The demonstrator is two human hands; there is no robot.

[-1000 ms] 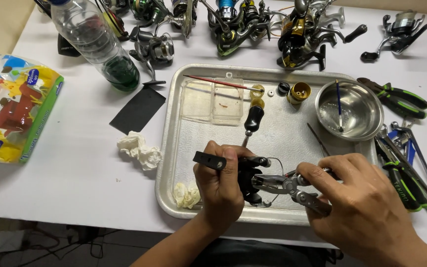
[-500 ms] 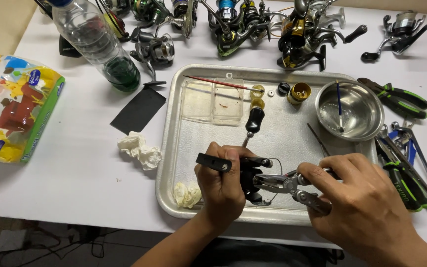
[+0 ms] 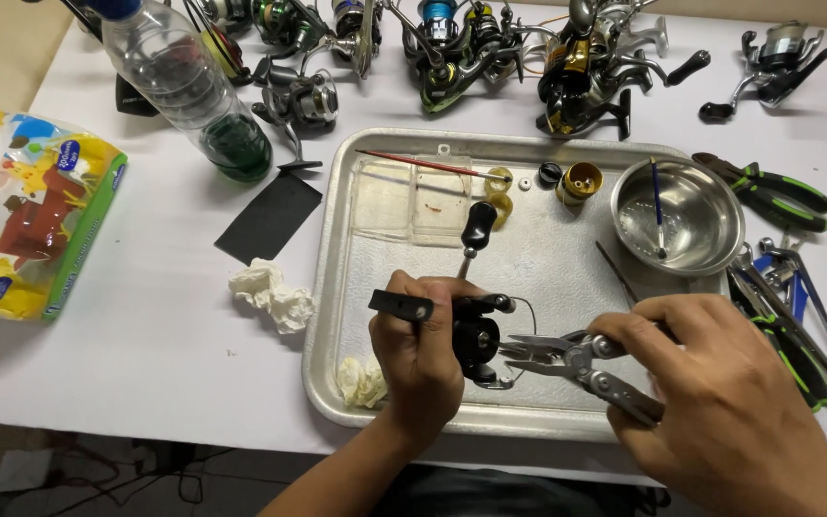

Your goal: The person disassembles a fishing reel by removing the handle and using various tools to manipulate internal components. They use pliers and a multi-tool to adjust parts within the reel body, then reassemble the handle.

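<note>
My left hand [image 3: 420,359] grips a black fishing reel body [image 3: 476,335] over the front of a metal tray [image 3: 404,412]. The reel's handle with a black knob [image 3: 478,226] sticks up toward the tray's middle. My right hand [image 3: 720,393] holds silver multi-tool pliers [image 3: 567,359], whose open jaws point left and meet the reel's right side near a thin wire bail [image 3: 526,321].
On the tray lie a clear plastic box [image 3: 412,199], a red thin brush [image 3: 423,165], small gold and black reel parts [image 3: 567,180], a steel bowl [image 3: 686,218] and a paper wad [image 3: 361,381]. Pliers [image 3: 777,191] lie right; bottle [image 3: 193,91], several reels [image 3: 452,43], tissue pack [image 3: 31,225] left and back.
My right hand has drawn the pliers slightly back to the right along the reel's side. The left hand holds the reel almost still.
</note>
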